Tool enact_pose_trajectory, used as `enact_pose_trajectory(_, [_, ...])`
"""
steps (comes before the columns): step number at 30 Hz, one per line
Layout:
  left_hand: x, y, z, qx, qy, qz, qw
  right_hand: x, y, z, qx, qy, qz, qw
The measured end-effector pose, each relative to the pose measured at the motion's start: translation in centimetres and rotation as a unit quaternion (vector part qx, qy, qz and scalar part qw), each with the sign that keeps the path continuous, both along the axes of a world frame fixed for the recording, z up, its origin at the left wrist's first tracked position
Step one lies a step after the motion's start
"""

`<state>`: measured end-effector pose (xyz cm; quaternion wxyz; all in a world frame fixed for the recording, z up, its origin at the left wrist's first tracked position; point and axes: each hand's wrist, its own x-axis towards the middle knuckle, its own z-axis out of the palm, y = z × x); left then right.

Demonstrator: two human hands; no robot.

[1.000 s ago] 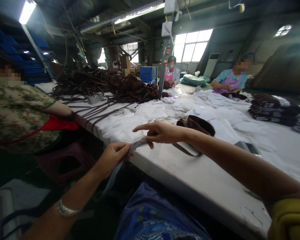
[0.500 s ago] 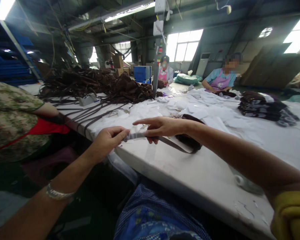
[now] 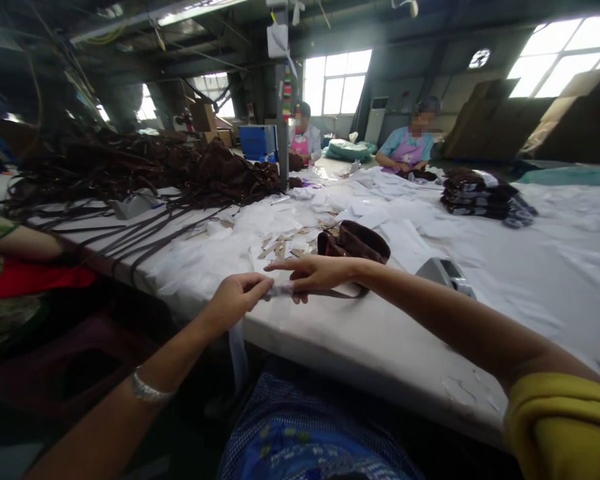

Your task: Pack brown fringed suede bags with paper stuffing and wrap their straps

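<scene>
My left hand (image 3: 237, 299) pinches a pale wrapped strip (image 3: 280, 291) at the table's near edge. A white length of it (image 3: 239, 350) hangs down below the edge. My right hand (image 3: 316, 275) pinches the same strip just to the right, forefinger stretched out. From there a dark brown strap (image 3: 337, 293) runs on to a small brown bag (image 3: 354, 241) lying on the white table (image 3: 380, 347).
A big heap of brown bags and straps (image 3: 180, 175) covers the table's far left. White sheets (image 3: 380, 213) litter the middle. A dark stack (image 3: 483, 195) lies far right, a grey device (image 3: 445, 275) by my right forearm. A person's arm (image 3: 20, 243) rests at left; two people sit beyond.
Both hands have drawn closer together on the strip and lowered toward the table edge. The view has swung to the right, so the person at left is mostly out of frame.
</scene>
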<state>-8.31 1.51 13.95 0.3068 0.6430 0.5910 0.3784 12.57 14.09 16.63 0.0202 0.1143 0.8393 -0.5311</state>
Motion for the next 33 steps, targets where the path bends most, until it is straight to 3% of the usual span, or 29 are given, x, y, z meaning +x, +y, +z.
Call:
enact_pose_trajectory(4, [-2.0,0.2,-1.5,-0.054,0.023,0.014,0.998,3.9,1.7,-2.2,-0.002,-0.065,-0.011,0.998])
enact_pose_trajectory(6, [-1.9,0.7,-2.6,-0.085,0.018,0.009,0.996,4.8,2.0,-3.5,-0.019,-0.071,-0.029,0.997])
enact_pose_trajectory(12, [4.0,3.4,-4.8,-0.091,0.032,-0.087,0.992,4.0,1.2,-5.3,-0.053,-0.005,-0.019,0.998])
enact_pose_trajectory(14, [4.7,3.8,-5.2,-0.078,0.053,-0.096,0.991,5.2,1.5,-5.8,0.005,-0.014,-0.031,0.999])
enact_pose_trajectory(16, [4.1,3.9,-5.7,-0.071,0.08,-0.084,0.991,7.1,1.9,-6.6,0.118,-0.057,-0.065,0.989])
enact_pose_trajectory(19, [3.0,3.8,-6.5,-0.106,0.093,-0.057,0.988,9.5,1.9,-8.4,0.28,-0.107,-0.128,0.945])
enact_pose_trajectory(21, [3.4,3.9,-6.8,-0.141,0.081,-0.059,0.985,9.6,1.1,-9.7,0.335,-0.088,-0.172,0.922])
enact_pose_trajectory(27, [7.4,4.6,-6.8,-0.054,0.072,-0.11,0.99,7.1,-2.3,-11.7,0.35,0.012,-0.243,0.904])
enact_pose_trajectory(29, [7.7,4.4,-7.2,-0.079,0.045,-0.094,0.991,7.5,-2.7,-12.1,0.356,-0.004,-0.247,0.901])
enact_pose_trajectory(33, [7.0,3.0,-8.8,-0.184,-0.15,-0.071,0.969,8.9,-2.6,-12.9,0.374,-0.042,-0.241,0.895])
